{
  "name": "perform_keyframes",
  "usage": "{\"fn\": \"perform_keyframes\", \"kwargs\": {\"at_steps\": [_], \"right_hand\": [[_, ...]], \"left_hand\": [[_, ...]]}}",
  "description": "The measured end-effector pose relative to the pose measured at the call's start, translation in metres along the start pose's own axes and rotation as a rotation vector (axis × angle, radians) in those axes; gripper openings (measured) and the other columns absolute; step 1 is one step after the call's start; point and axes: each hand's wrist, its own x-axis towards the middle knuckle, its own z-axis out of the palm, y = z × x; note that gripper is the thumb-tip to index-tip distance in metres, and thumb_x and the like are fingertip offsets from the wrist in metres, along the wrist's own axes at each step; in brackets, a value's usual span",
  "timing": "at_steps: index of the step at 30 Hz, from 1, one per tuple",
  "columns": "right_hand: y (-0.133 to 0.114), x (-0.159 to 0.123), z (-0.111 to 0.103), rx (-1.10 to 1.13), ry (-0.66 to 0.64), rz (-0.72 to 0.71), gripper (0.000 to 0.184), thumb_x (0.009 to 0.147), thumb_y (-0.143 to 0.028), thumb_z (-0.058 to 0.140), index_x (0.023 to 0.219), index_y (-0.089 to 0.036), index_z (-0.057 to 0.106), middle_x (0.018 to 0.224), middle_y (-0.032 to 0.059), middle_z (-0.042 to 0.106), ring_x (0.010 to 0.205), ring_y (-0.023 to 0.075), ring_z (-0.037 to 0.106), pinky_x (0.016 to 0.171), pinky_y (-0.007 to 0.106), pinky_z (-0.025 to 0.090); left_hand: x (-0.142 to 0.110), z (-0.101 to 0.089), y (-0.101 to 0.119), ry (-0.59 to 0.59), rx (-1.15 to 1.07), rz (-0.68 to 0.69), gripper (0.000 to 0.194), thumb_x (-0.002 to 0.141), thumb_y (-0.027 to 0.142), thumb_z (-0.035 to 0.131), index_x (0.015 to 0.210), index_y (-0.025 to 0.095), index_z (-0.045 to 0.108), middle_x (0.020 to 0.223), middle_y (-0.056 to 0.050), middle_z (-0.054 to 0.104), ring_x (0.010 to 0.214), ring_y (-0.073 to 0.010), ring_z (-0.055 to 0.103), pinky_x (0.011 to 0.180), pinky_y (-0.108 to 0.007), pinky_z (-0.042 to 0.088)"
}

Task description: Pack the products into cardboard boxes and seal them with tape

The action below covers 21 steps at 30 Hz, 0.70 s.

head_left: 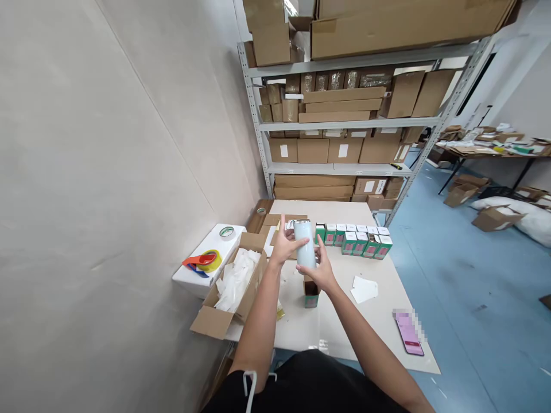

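A pale blue tumbler (305,252) with a silvery rim stands nearly upright between my two hands above the table. My left hand (284,243) grips its upper left side, thumb across the front. Lower down on the right, my right hand (321,268) closes around it near the base. Just below is a small green carton (311,297) with its top open and a dark inside. Several green-and-white cartons (360,244) are lined up in two rows beyond my right hand.
At left, an open cardboard box (253,287) holds white wrapping. Beside it, a white foam box (206,244) carries a tape dispenser (204,261). White paper pieces (364,289) and a phone (408,332) lie on the right of the table (344,327). A loaded shelf rack (344,123) stands behind.
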Motion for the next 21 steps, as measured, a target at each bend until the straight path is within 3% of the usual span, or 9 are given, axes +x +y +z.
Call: {"fn": "perform_keyframes", "kwargs": {"at_steps": [4, 9, 12, 16, 21], "right_hand": [[0.006, 0.006, 0.005, 0.156, -0.125, 0.048, 0.111, 0.080, -0.043, 0.082, 0.167, -0.035, 0.013, 0.128, 0.0081, 0.066, 0.106, 0.0242, 0.069, 0.096, 0.043, 0.056], [0.013, 0.014, 0.022, 0.032, -0.005, 0.053, 0.126, 0.066, -0.043, 0.093, 0.167, -0.031, 0.018, 0.101, 0.0022, 0.066, 0.087, 0.0221, 0.067, 0.080, 0.037, 0.058], [0.018, 0.016, 0.030, -0.051, -0.008, 0.047, 0.129, 0.063, -0.043, 0.095, 0.167, -0.030, 0.019, 0.110, 0.0050, 0.065, 0.096, 0.0245, 0.066, 0.086, 0.039, 0.057], [0.019, 0.016, 0.033, 0.063, -0.178, 0.106, 0.128, 0.069, -0.042, 0.089, 0.168, -0.034, 0.009, 0.121, 0.0071, 0.064, 0.101, 0.0249, 0.068, 0.088, 0.041, 0.057], [0.020, 0.008, 0.033, -0.088, -0.075, 0.107, 0.132, 0.061, -0.037, 0.094, 0.168, -0.033, 0.016, 0.113, 0.0041, 0.063, 0.098, 0.0250, 0.064, 0.092, 0.044, 0.056]], "left_hand": [[0.002, -0.007, -0.006, -0.090, -0.136, -0.007, 0.147, 0.066, 0.041, 0.096, 0.167, 0.032, -0.010, 0.119, -0.010, 0.071, 0.106, -0.0251, 0.071, 0.097, -0.043, 0.055], [0.004, -0.020, -0.018, 0.001, -0.100, 0.002, 0.139, 0.067, 0.038, 0.096, 0.168, 0.034, 0.001, 0.132, -0.012, 0.065, 0.115, -0.0250, 0.068, 0.100, -0.041, 0.054], [0.005, -0.031, -0.020, 0.027, -0.064, -0.026, 0.140, 0.065, 0.033, 0.096, 0.169, 0.030, 0.002, 0.116, -0.009, 0.071, 0.105, -0.0239, 0.070, 0.094, -0.040, 0.056], [0.005, -0.042, -0.020, 0.025, -0.115, -0.030, 0.132, 0.073, 0.037, 0.090, 0.169, 0.029, 0.000, 0.110, -0.007, 0.073, 0.100, -0.0226, 0.071, 0.092, -0.040, 0.056], [0.011, -0.051, -0.017, 0.027, 0.036, -0.034, 0.117, 0.069, 0.038, 0.092, 0.165, 0.030, 0.026, 0.133, -0.011, 0.065, 0.117, -0.0257, 0.066, 0.099, -0.040, 0.054]]}}
